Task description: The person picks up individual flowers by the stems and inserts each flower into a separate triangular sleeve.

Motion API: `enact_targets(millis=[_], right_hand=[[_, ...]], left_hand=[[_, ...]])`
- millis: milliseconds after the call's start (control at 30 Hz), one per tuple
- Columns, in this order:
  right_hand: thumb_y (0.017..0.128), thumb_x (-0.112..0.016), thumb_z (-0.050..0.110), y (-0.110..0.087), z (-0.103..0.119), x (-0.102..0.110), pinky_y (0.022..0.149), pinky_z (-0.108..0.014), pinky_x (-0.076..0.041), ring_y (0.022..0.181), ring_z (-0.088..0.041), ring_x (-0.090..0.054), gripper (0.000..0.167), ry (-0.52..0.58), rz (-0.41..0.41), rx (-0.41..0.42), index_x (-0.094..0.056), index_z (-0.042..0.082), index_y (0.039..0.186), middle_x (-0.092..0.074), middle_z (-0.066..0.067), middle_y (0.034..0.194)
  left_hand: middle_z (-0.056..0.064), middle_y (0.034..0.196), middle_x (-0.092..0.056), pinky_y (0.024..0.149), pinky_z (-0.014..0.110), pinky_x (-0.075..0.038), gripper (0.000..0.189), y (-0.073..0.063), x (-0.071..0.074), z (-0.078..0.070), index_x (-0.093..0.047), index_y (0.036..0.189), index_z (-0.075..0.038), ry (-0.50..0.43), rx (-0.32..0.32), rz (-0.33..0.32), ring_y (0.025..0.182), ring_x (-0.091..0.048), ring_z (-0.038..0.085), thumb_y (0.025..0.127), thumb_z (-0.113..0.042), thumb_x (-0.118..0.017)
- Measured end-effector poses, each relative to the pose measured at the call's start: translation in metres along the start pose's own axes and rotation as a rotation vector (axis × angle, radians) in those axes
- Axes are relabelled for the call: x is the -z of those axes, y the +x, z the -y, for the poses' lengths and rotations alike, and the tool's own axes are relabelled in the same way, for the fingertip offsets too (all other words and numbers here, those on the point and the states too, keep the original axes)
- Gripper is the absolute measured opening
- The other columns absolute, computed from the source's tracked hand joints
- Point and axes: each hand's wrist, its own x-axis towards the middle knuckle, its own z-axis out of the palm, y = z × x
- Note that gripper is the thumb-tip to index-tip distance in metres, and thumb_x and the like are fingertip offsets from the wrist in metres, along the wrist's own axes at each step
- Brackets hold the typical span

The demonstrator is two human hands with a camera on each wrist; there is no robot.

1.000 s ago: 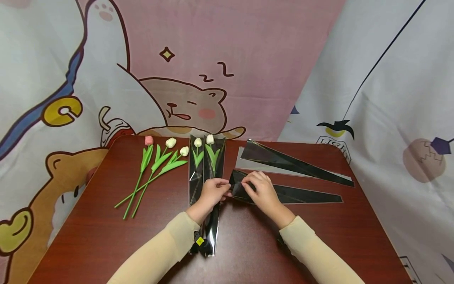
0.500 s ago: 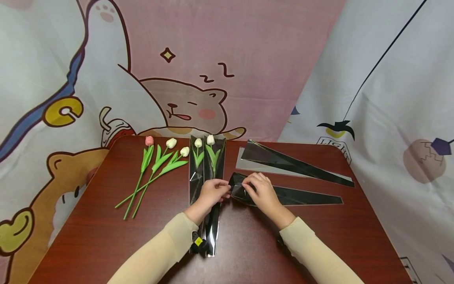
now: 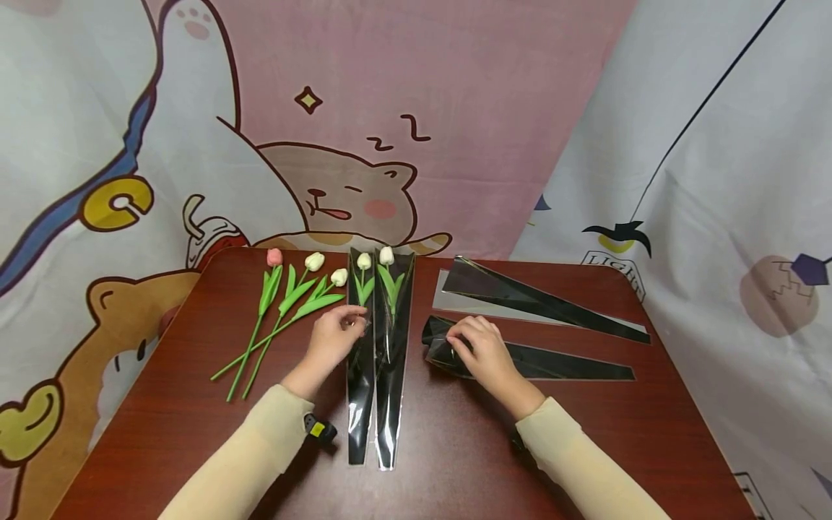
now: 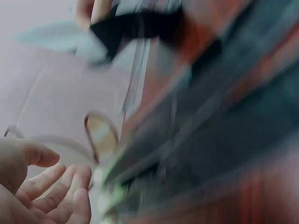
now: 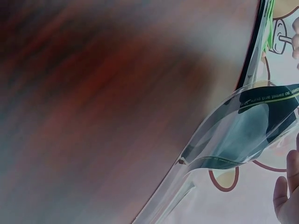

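Left hand (image 3: 331, 336) had come away from the black sleeve (image 3: 555, 362) since the earlier frame, shifting toward the left edge of the table (image 3: 468, 448); fingertips over the left filled sleeve (image 3: 360, 412), contact not clear. Left wrist view, blurred, showed its fingers loosely bent, nothing held. Right hand (image 3: 479, 347) pinched the black sleeve near its mouth, which bulged apart in the right wrist view, no flower seen inside. Likely meaning: mouth parted, left hand freed for other work. Black sleeve lay right of the table's middle, mouth leftward, tapered tail short of the right edge. Loose tulips (image 3: 295, 295) lay toward the far left corner, a spare sleeve (image 3: 513, 289) toward the far right. Left filled sleeve reached the far edge. Room to move: bare wood between the forearms; near edge out of frame.
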Motion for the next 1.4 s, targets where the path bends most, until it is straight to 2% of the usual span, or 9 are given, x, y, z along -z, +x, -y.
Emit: enact_targets(millis=[100,300,467,567,733,1000,1167,1300,1400], right_hand=[[0.091,-0.063,0.022,0.0,-0.002,0.001,0.082,-0.04,-0.041,0.094,-0.011,-0.054,0.004,-0.004,-0.001,0.001,-0.066,0.021,0.093,-0.062,0.009,0.093],[0.09,-0.064,0.022,-0.002,-0.005,0.003,0.083,-0.04,-0.04,0.093,-0.012,-0.054,0.003,-0.003,-0.009,-0.005,-0.067,0.02,0.092,-0.062,0.009,0.093],[0.09,-0.065,0.021,-0.004,-0.008,0.005,0.084,-0.041,-0.04,0.094,-0.012,-0.054,0.003,0.002,-0.004,-0.029,-0.067,0.02,0.092,-0.062,0.009,0.093],[0.09,-0.065,0.02,-0.005,-0.009,0.006,0.085,-0.042,-0.041,0.093,-0.013,-0.054,0.003,0.009,-0.006,-0.034,-0.067,0.02,0.092,-0.063,0.008,0.092],[0.09,-0.064,0.021,-0.005,-0.01,0.005,0.085,-0.042,-0.041,0.093,-0.012,-0.054,0.004,0.008,0.003,-0.025,-0.067,0.019,0.092,-0.062,0.008,0.093],[0.089,-0.067,0.019,-0.005,-0.008,0.006,0.083,-0.04,-0.041,0.092,-0.012,-0.053,0.004,-0.01,-0.001,-0.009,-0.067,0.02,0.092,-0.062,0.008,0.092],[0.089,-0.066,0.02,-0.005,-0.008,0.008,0.083,-0.041,-0.041,0.093,-0.012,-0.054,0.003,-0.026,0.001,0.003,-0.067,0.021,0.093,-0.062,0.009,0.093],[0.09,-0.065,0.022,-0.005,-0.008,0.009,0.085,-0.041,-0.041,0.093,-0.012,-0.054,0.003,-0.024,-0.001,-0.004,-0.067,0.02,0.092,-0.062,0.009,0.093],[0.09,-0.065,0.022,-0.004,-0.008,0.01,0.086,-0.041,-0.041,0.093,-0.012,-0.054,0.003,-0.019,0.002,-0.008,-0.067,0.02,0.092,-0.062,0.009,0.093]], left_hand=[[0.01,0.093,-0.071,0.069,0.028,-0.048,0.029,0.004,0.031,0.017,-0.067,0.112,-0.006,0.109,0.013,-0.048,0.08,-0.066,0.021,0.084,-0.011,-0.062],[0.022,0.113,-0.063,0.081,0.044,-0.048,0.04,0.006,0.09,0.05,-0.055,0.126,-0.001,0.252,0.096,-0.017,0.101,-0.062,0.036,0.089,-0.016,-0.06],[0.03,0.116,-0.055,0.084,0.053,-0.043,0.042,0.002,0.12,0.073,-0.052,0.125,0.005,0.4,0.154,0.017,0.106,-0.052,0.043,0.09,-0.017,-0.058],[0.031,0.116,-0.053,0.083,0.055,-0.043,0.041,-0.001,0.128,0.085,-0.054,0.122,0.007,0.459,0.215,0.048,0.106,-0.05,0.046,0.091,-0.018,-0.058],[0.031,0.117,-0.056,0.075,0.054,-0.046,0.037,-0.004,0.129,0.099,-0.057,0.118,0.006,0.529,0.3,0.078,0.102,-0.054,0.047,0.091,-0.019,-0.058],[0.028,0.114,-0.06,0.061,0.047,-0.047,0.029,-0.003,0.131,0.104,-0.064,0.111,0.0,0.551,0.369,0.097,0.092,-0.06,0.042,0.089,-0.016,-0.055],[0.026,0.11,-0.062,0.056,0.043,-0.045,0.028,-0.004,0.133,0.101,-0.066,0.107,-0.002,0.557,0.385,0.049,0.088,-0.06,0.04,0.088,-0.015,-0.051],[0.026,0.11,-0.062,0.057,0.044,-0.045,0.028,-0.004,0.133,0.098,-0.066,0.106,-0.003,0.558,0.38,0.002,0.09,-0.06,0.042,0.088,-0.015,-0.048],[0.026,0.109,-0.062,0.059,0.046,-0.046,0.028,-0.003,0.133,0.095,-0.064,0.107,-0.003,0.556,0.358,-0.059,0.091,-0.06,0.044,0.089,-0.016,-0.047]])
